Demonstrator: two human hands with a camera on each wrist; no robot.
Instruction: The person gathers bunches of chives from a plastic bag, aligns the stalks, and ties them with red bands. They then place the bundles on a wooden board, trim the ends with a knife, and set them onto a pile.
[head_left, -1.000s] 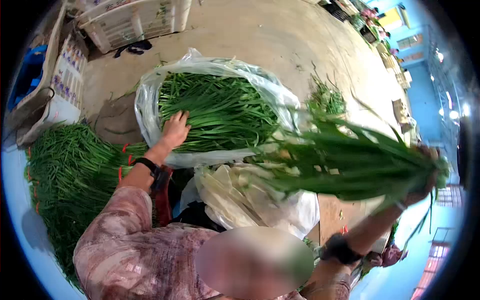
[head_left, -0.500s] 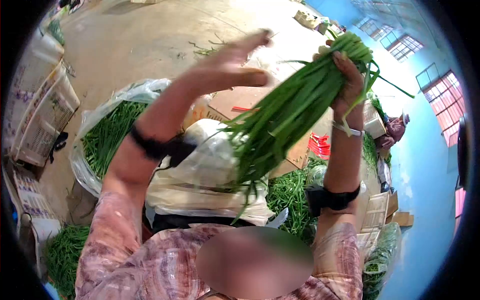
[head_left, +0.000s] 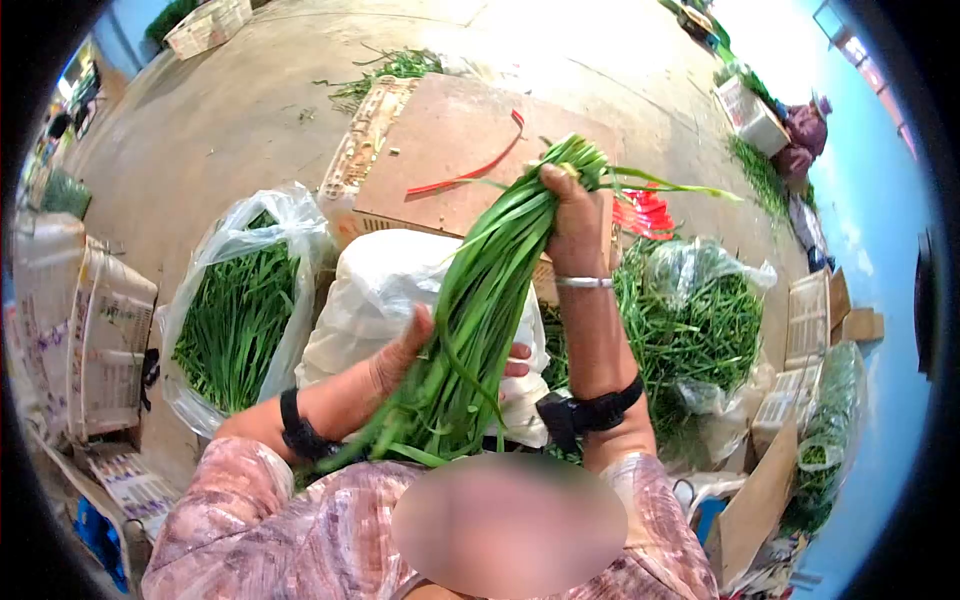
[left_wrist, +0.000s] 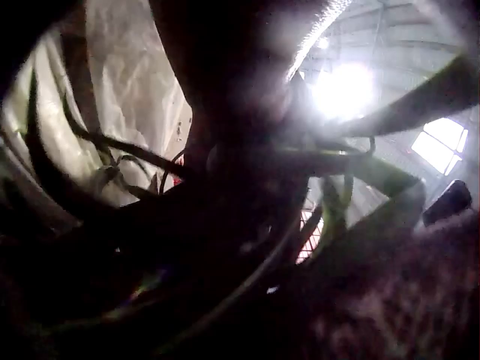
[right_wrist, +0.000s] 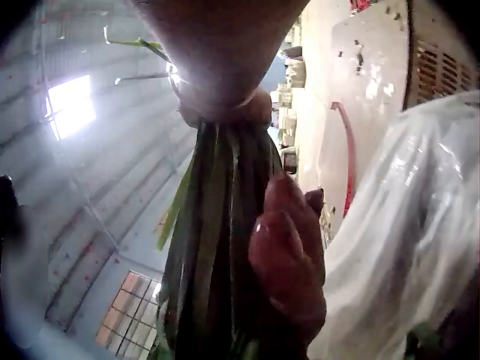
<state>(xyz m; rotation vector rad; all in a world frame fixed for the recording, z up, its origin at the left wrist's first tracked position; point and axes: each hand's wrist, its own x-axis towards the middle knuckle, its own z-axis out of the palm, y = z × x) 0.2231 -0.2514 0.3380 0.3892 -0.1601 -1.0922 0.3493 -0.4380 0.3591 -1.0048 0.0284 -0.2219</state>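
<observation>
In the head view a bunch of long, flat-leaved garlic chives [head_left: 490,270] slants in front of the chest, its cut ends at the top. My right hand [head_left: 578,225] grips it close below those ends, thumb across the stems. Lower down, my left hand [head_left: 400,355] is around the leaves from behind, thumb on one side and fingertips [head_left: 517,361] showing on the other. The right wrist view has the left fingers [right_wrist: 289,255] against the hanging leaves. Dark leaves fill much of the left wrist view, where the left fingers are hidden.
Ahead, a brown board [head_left: 450,130] on a crate carries a red strip [head_left: 470,180]; more red strips [head_left: 645,212] lie beside it. White plastic [head_left: 385,270] bulges before me. Bags of chives stand left [head_left: 235,330] and right [head_left: 690,330]. Crates [head_left: 110,340] line the left.
The right hand has swung the chives from far right to in front of the chest. The left hand has left the bagged chives and come around this bunch. The view has turned right.
</observation>
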